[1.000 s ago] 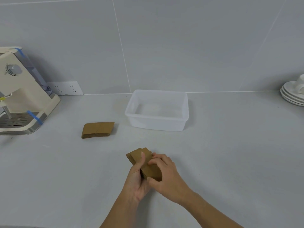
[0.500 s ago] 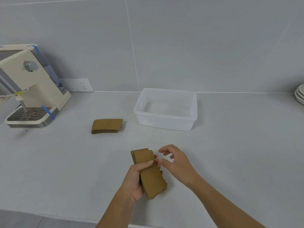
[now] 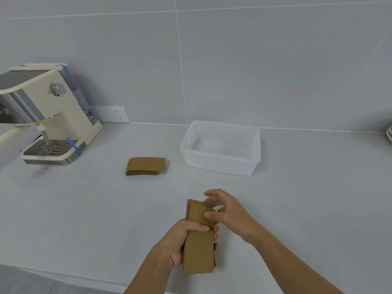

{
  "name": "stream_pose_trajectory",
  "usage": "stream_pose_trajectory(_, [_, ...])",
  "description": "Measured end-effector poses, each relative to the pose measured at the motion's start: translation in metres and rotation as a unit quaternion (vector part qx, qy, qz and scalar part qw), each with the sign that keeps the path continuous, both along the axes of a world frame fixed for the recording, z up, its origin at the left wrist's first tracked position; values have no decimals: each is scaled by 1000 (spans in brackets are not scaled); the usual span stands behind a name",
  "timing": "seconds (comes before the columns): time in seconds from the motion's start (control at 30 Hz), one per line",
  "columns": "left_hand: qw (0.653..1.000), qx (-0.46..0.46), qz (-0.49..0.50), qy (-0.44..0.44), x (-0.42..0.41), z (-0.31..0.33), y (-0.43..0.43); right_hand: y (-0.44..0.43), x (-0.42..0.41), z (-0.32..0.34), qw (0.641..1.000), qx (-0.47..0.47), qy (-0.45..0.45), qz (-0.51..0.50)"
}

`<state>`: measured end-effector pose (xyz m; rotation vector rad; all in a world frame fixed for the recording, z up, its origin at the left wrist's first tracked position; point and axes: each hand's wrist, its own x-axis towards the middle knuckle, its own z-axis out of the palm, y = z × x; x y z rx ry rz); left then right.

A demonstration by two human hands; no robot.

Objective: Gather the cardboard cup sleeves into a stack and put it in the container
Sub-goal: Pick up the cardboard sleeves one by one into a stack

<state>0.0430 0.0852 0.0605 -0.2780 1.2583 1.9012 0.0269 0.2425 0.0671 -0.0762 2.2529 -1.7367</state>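
My left hand (image 3: 182, 240) grips a bundle of brown cardboard cup sleeves (image 3: 198, 249), held lengthwise above the counter near its front edge. My right hand (image 3: 230, 213) sits at the bundle's far end, fingers spread and fingertips touching the top edges of the sleeves. A second small stack of sleeves (image 3: 146, 166) lies flat on the counter, further back and to the left. The translucent white plastic container (image 3: 220, 164) stands behind my hands, slightly right, with nothing visible inside.
A cream espresso machine (image 3: 51, 115) with blue tape strips stands at the far left. A wall socket (image 3: 111, 114) sits behind it. White plates (image 3: 389, 132) peek in at the right edge. The counter's front edge runs just below my forearms.
The bundle has turned more upright in my left hand. My right hand came back from beside it onto its far end. The view has shifted, so everything sits further right.
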Motion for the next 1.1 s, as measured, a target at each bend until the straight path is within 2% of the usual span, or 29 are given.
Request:
stream_pose_trajectory(0.2, [999, 2, -46, -13, -1, -5, -6, 1, -7, 5, 994, -26, -49, 92])
stream_pose_trajectory(0.43, [998, 9, -49, -47, -2, -7, -14, 0, -9, -2, 989, -32, -81, 115])
stream_pose_trajectory(0.53, [998, 29, -35, -45, -3, -4, -17, 1, -11, -4, 990, -56, -92, 93])
stream_pose_trajectory(0.63, [995, 86, -1, -40, -5, -4, -24, 3, -14, -8, 990, -92, -97, 37])
stream_pose_trajectory(0.73, [984, 157, 74, -33, -7, -4, -29, 8, -18, -12, 986, -136, -84, -42])
stream_pose_trajectory(0.8, [977, 172, 129, -8, -10, -5, -31, 11, -19, -13, 980, -166, -71, -88])
stream_pose_trajectory(0.9, [973, 154, 171, 22, -11, -6, -28, 8, -21, -13, 977, -160, -51, -131])
stream_pose_trajectory(1.1, [967, 44, 239, 75, -13, -15, -19, -5, -19, -21, 979, -135, -43, -149])
